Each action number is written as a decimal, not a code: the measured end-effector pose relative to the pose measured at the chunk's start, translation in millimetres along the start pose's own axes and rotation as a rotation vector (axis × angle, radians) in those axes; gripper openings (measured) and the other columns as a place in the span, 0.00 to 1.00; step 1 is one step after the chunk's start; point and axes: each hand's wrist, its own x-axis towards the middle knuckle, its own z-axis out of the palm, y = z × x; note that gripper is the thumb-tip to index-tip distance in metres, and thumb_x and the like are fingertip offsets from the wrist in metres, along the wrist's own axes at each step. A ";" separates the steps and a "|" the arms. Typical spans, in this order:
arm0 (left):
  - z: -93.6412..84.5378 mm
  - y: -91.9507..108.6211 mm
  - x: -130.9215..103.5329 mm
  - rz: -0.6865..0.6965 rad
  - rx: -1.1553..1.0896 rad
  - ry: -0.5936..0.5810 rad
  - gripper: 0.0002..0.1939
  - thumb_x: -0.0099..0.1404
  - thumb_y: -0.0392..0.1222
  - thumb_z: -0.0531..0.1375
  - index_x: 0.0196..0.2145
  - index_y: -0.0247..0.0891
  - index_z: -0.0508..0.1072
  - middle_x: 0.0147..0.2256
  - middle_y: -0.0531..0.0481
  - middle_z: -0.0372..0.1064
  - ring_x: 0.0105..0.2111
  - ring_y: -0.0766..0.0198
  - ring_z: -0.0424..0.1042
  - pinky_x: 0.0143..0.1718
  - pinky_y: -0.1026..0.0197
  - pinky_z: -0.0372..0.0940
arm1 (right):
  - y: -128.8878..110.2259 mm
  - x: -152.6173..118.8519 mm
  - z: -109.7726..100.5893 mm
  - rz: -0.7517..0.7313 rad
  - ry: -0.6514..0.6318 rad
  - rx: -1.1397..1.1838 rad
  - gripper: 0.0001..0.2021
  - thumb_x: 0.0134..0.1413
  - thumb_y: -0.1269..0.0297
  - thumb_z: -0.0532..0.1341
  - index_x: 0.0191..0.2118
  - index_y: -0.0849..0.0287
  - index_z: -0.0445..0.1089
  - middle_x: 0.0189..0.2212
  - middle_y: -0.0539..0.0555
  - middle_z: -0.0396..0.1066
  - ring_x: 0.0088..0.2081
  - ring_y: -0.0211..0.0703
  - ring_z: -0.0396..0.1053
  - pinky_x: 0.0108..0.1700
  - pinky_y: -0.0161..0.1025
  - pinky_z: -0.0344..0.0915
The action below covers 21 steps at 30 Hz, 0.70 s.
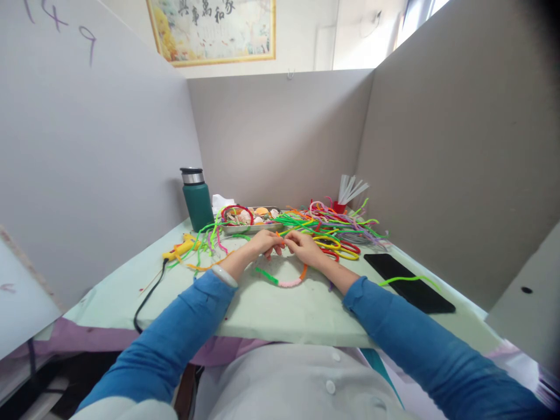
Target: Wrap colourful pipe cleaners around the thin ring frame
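My left hand and my right hand meet over the middle of the table. The fingertips of both are closed on a small orange pipe cleaner, largely covered by the fingers. Just below them curves a fuzzy strip with green, pale pink and orange sections. Its orange end passes behind my right hand, so I cannot tell whether it joins the held piece. A pale bangle sits on my left wrist.
A metal tray of shells and a pile of coloured pipe cleaners lie behind the hands. Left are a green bottle and a corded yellow glue gun. A black phone-like slab lies right. Grey partitions enclose the table.
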 end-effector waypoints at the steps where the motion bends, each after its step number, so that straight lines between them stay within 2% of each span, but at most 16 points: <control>1: 0.0 0.6 -0.3 -0.004 0.003 0.001 0.14 0.56 0.45 0.55 0.27 0.30 0.71 0.21 0.50 0.68 0.12 0.76 0.52 0.16 0.68 0.58 | 0.6 0.0 0.3 -0.004 -0.004 0.008 0.11 0.53 0.58 0.52 0.31 0.60 0.65 0.21 0.48 0.64 0.23 0.34 0.58 0.26 0.32 0.53; 11: 0.4 -3.2 4.1 -0.019 0.079 0.025 0.16 0.58 0.48 0.54 0.29 0.30 0.71 0.19 0.52 0.67 0.11 0.76 0.54 0.14 0.69 0.56 | 2.0 0.9 1.6 0.011 0.003 0.027 0.10 0.52 0.60 0.53 0.29 0.60 0.65 0.21 0.48 0.64 0.23 0.34 0.58 0.25 0.31 0.53; 15: 1.4 -11.3 9.5 0.034 0.212 0.070 0.19 0.59 0.51 0.51 0.30 0.31 0.72 0.23 0.50 0.70 0.11 0.75 0.57 0.14 0.69 0.56 | 5.1 2.3 2.3 0.021 0.029 -0.012 0.10 0.51 0.60 0.53 0.28 0.60 0.65 0.20 0.48 0.63 0.22 0.34 0.57 0.25 0.31 0.51; 21: 0.7 -13.2 10.1 0.159 0.379 0.168 0.16 0.59 0.49 0.51 0.29 0.33 0.71 0.26 0.51 0.72 0.13 0.75 0.61 0.16 0.70 0.56 | 11.3 4.6 3.5 0.043 0.052 -0.036 0.12 0.51 0.57 0.53 0.28 0.60 0.65 0.20 0.48 0.64 0.23 0.34 0.58 0.25 0.32 0.51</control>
